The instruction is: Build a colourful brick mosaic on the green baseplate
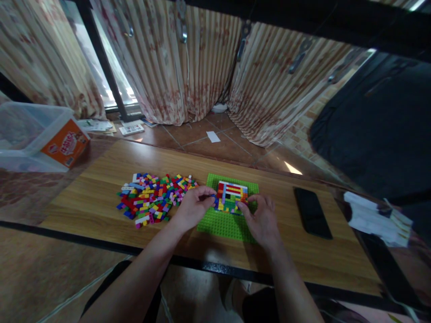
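Observation:
A green studded baseplate (pixel 224 226) lies on the wooden table, with a low build of multicoloured toy bricks (pixel 232 190) on its upper part. At the build's left edge my left hand (pixel 194 207) is closed, thumb and forefinger pinching a small blue brick (pixel 213 200). My right hand (pixel 262 220) grips the build's right edge between thumb and fingers. A wide heap of loose bricks (pixel 156 197) in many colours spreads to the left of my left hand.
A black phone (pixel 312 212) lies on the table's right side. At the far left stands a clear plastic box (pixel 30 134) with an orange label. Papers (pixel 377 220) lie beyond the table's right edge. Striped curtains (pixel 208 67) hang behind.

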Demonstrator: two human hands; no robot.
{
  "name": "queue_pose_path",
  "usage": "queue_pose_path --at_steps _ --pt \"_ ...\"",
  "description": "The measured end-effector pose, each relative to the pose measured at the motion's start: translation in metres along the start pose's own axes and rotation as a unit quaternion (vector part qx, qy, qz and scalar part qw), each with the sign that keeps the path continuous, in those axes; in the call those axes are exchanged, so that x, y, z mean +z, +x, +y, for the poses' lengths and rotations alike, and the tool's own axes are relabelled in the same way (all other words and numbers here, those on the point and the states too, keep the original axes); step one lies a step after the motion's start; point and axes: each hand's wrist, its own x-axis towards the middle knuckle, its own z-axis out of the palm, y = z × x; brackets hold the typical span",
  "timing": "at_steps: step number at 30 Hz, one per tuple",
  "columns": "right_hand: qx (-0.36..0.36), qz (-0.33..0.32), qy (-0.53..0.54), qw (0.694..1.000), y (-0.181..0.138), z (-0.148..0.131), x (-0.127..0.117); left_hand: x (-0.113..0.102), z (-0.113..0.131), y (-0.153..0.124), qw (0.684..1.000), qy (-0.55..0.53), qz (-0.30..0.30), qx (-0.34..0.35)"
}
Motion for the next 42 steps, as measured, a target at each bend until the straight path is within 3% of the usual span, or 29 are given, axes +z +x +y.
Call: queue_pose_path --at_steps 13,22,33,42 --pt "0.037 -0.014 0.006 0.999 -0.003 0.002 0.008 0.0 0.0 -0.003 1.0 0.011 -0.008 0.01" --pt "0.06 -0.015 0.023 0.998 -0.003 -0.005 0.01 0.0 0.001 -0.005 0.996 0.08 -0.013 0.023" --pt "0.088 -0.05 0.126 0.987 0.004 -0.001 0.0 -0.001 0.001 -0.002 0.995 0.095 -0.01 0.012" --pt "0.097 -0.023 0.083 0.992 -0.001 -0.005 0.007 0.002 0.002 -0.003 0.994 0.111 0.003 0.023"
